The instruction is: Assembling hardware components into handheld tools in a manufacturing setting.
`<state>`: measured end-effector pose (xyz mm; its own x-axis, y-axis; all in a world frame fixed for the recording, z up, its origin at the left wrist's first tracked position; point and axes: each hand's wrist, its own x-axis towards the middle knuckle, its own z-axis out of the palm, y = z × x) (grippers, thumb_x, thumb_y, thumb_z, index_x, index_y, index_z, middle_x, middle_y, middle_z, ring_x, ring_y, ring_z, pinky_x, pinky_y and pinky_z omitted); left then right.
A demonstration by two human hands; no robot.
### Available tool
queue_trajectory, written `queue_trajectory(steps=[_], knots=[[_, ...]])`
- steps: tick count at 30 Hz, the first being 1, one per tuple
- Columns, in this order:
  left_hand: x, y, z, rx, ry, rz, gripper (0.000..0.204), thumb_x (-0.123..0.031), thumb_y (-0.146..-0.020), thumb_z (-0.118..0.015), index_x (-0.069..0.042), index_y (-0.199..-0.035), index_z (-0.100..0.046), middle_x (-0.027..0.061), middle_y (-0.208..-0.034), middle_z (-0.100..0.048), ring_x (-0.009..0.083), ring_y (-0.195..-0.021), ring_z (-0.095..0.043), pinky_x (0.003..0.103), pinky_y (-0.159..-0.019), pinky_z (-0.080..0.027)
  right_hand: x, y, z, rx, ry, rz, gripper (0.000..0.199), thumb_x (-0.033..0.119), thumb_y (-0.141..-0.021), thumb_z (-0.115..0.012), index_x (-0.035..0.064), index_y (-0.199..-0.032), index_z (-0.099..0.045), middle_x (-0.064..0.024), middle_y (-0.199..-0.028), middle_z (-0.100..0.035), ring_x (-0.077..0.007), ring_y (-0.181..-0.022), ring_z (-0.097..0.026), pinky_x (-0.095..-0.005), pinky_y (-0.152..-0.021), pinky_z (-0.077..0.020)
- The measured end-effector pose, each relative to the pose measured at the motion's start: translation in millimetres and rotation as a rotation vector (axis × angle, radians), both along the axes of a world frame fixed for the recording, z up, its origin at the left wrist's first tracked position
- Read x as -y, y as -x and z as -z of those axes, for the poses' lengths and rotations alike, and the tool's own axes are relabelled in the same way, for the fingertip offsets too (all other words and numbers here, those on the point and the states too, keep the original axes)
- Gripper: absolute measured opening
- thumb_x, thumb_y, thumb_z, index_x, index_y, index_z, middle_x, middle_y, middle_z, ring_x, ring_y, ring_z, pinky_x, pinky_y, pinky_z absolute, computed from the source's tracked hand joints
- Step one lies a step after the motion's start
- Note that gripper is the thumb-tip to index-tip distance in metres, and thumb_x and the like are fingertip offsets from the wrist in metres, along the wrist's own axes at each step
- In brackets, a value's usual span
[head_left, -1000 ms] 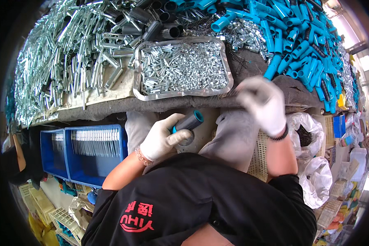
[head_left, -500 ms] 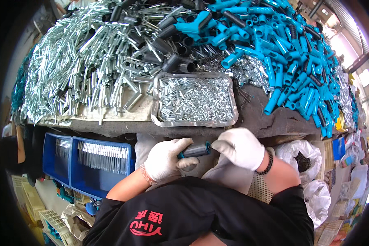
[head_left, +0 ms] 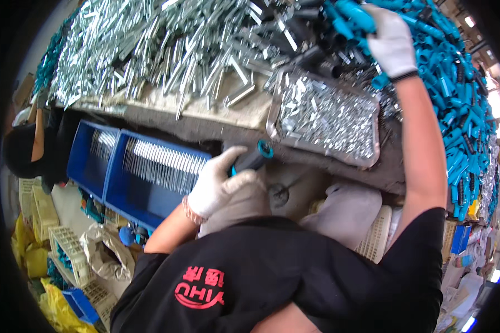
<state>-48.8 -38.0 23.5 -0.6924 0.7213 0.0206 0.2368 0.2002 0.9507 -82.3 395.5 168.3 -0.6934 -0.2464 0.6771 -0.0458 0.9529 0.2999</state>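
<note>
Tube: dark with a teal rim, held in the left hand, its rimmed end tilted away from the wearer.
Left hand: gloved, fingers wrapped round the tube.
Right hand: stretched well beyond the left, fingers at a teal piece; blur hides whether it is gripped.
Tray: metal bits, between the hands.
Reach: apparently the step in hand, picking out a piece.
Teal piece: next move seems to call for separating it from its neighbours, tube steady.

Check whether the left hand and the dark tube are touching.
Touching: the head view shows the gloved left hand closed around the dark tube, thumb against its side.
</note>
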Motion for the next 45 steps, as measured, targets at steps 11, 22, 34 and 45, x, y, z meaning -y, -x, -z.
queue_trajectory(steps=[11,22,34,45], knots=[[-25,-20,6,-0.341,0.085,0.276,0.065,-0.045,-0.082,-0.079,0.000,-0.123,-0.059,0.0196,-0.100,-0.068,0.0308,-0.090,-0.069,0.038,-0.077,-0.052,139,-180,30,1.028,1.358,0.104,0.032,0.026,-0.085,-0.074,0.0000,-0.100,-0.064,-0.0064,-0.076,-0.064,-0.0120,-0.065,-0.064,-0.0300,-0.062,-0.0527],[-19,-22,6,0.919,0.201,0.941,0.053,-0.056,-0.097,-0.059,-0.004,-0.106,-0.060,-0.0012,-0.066,-0.051,0.0049,-0.052,-0.047,0.021,-0.046,-0.034,159,-210,43,0.429,-0.300,-0.646,0.032,0.029,-0.067,-0.069,0.0151,-0.096,-0.065,0.0032,-0.089,-0.062,-0.0137,-0.073,-0.054,-0.0291,-0.059,-0.0413],[-33,-48,-5,-0.128,0.132,0.351,0.056,-0.044,-0.085,-0.078,-0.002,-0.118,-0.062,0.0168,-0.090,-0.069,0.0268,-0.082,-0.070,0.037,-0.074,-0.054,147,-247,40,0.669,1.616,-0.065,0.045,0.015,-0.096,-0.059,0.0018,-0.138,-0.053,-0.0156,-0.124,-0.063,-0.0215,-0.103,-0.066,-0.0346,-0.093,-0.0526],[-21,-34,-30,0.004,-0.060,0.455,0.062,-0.046,-0.085,-0.078,-0.002,-0.124,-0.061,0.0152,-0.091,-0.070,0.0251,-0.086,-0.071,0.038,-0.077,-0.054,148,-272,74,0.150,0.966,-0.259,0.037,0.021,-0.098,-0.047,0.0009,-0.123,-0.065,-0.0212,-0.119,-0.061,-0.0351,-0.104,-0.059,-0.0422,-0.095,-0.0439]])
